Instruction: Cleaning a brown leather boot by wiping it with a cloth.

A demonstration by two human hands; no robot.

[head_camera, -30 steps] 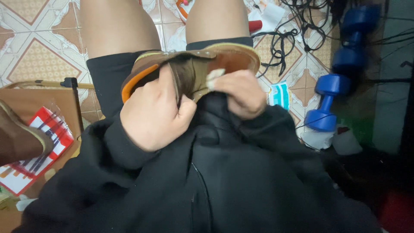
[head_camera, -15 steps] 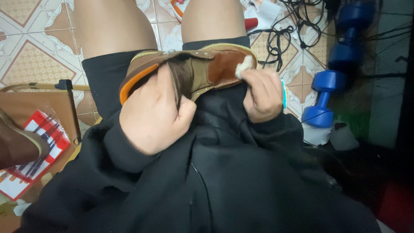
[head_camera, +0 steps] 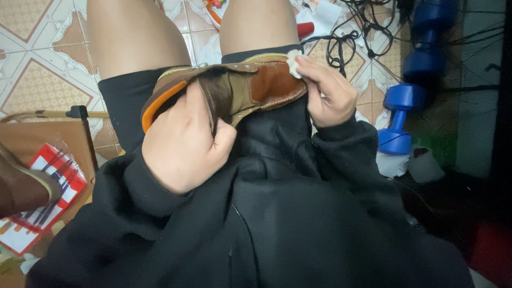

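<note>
With the left hand (head_camera: 184, 141) clamped on the brown shoe (head_camera: 229, 88) lying across the lap, the right hand (head_camera: 328, 93) pinches a small white pad (head_camera: 294, 56) against its heel end, best rubbed gently while that grip stays firm.

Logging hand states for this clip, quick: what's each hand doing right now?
Left hand: closed, gripping the brown shoe on the lap.
Right hand: closed, pinching a small white cloth against the shoe's heel end.
</note>
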